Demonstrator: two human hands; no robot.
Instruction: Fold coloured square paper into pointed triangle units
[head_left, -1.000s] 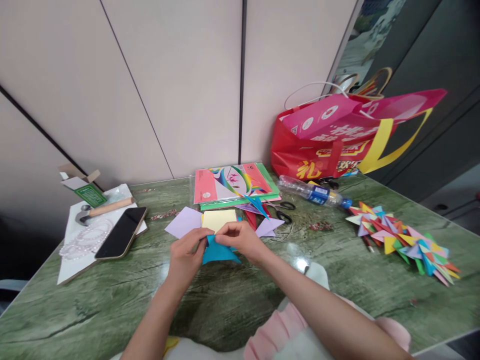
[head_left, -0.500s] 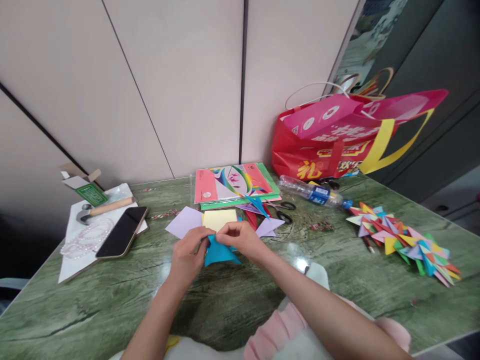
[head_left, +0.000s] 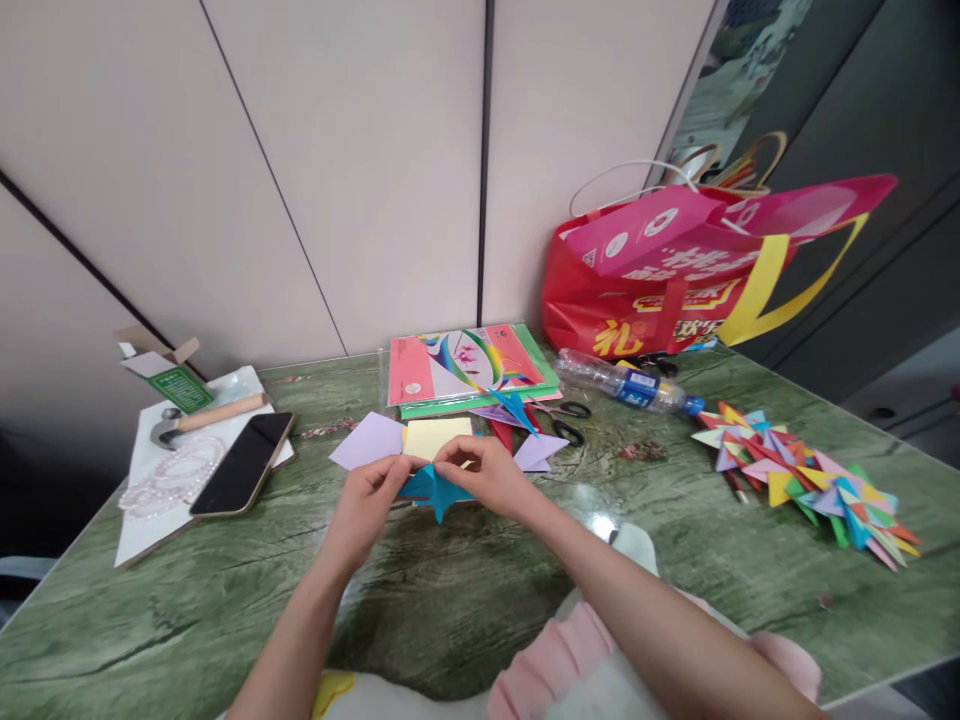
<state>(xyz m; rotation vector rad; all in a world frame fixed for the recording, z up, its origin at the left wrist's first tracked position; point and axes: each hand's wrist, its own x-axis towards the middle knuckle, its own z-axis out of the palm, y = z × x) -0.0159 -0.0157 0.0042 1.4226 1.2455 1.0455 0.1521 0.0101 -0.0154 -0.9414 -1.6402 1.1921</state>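
Between my two hands is a blue sheet of origami paper (head_left: 437, 492), creased, with a point hanging down in the middle. My left hand (head_left: 371, 492) pinches its upper left edge with thumb and forefinger. The upper right edge is gripped by my right hand (head_left: 484, 474), its fingers bent over the paper. Just behind the hands lies a pale yellow paper stack (head_left: 439, 438). A lilac paper piece (head_left: 369, 440) is to its left, and a folded lilac piece (head_left: 538, 452) to its right. Part of the blue sheet is hidden by my fingers.
Scissors (head_left: 570, 410) lie near a paper pack (head_left: 465, 368) at the back. A plastic bottle (head_left: 637, 386) rests before a red bag (head_left: 637, 290). Folded colourful paper pieces (head_left: 814, 480) are at right. A phone (head_left: 244, 465), hammer (head_left: 217, 412) and small box (head_left: 178, 385) are at left.
The blue paper has changed from a flat flap hanging toward the right to a spread shape with a central downward point. My left hand has moved slightly, its fingers now straighter along the edge.
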